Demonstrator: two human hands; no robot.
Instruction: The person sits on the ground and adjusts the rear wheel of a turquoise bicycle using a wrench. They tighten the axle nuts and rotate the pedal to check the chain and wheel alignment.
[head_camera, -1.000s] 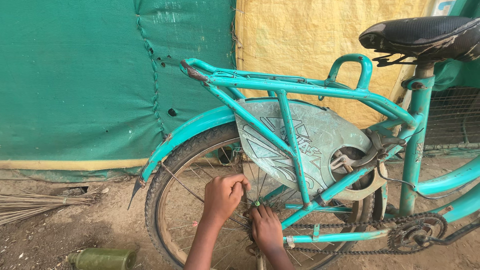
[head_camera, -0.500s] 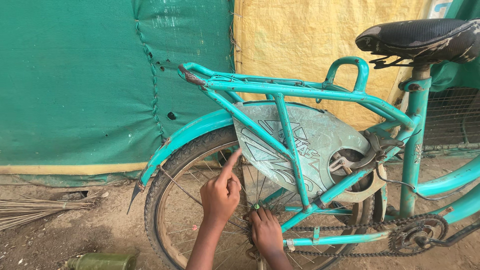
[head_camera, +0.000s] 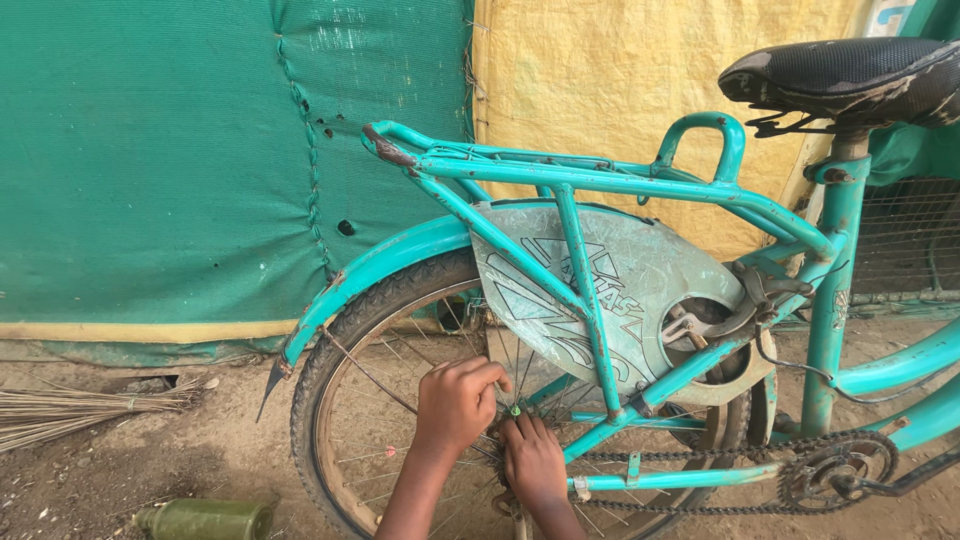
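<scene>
Both hands work among the spokes (head_camera: 400, 395) of the rear wheel (head_camera: 330, 400) of a turquoise bicycle (head_camera: 830, 300) that stands on bare dirt ground (head_camera: 150, 470). The left hand (head_camera: 457, 403) reaches in from below with its fingers curled in a closed grip, the fingertips pinched around a small green piece (head_camera: 516, 409) that sits among the spokes near the hub. The right hand (head_camera: 533, 462) lies just beside and below it, back of the hand upward, fingers pressed in toward the same spot; whether its grip is closed on anything cannot be told, since the fingertips are hidden between the spokes. Above the hands a grey patterned wheel guard (head_camera: 590, 290) hangs under the turquoise rear carrier rack (head_camera: 600, 175), and a turquoise mudguard (head_camera: 370, 275) curves over the worn tyre (head_camera: 305, 440). To the right run the chain (head_camera: 700, 455) and a small sprocket (head_camera: 835, 475), with the black saddle (head_camera: 840, 75) at the top right corner. Behind the bicycle hang a green tarpaulin (head_camera: 150, 150) and a yellow sheet (head_camera: 640, 70). On the ground to the left lie a bundle of broom twigs (head_camera: 80, 415) and, near the bottom edge, a green bottle (head_camera: 205, 520) on its side.
</scene>
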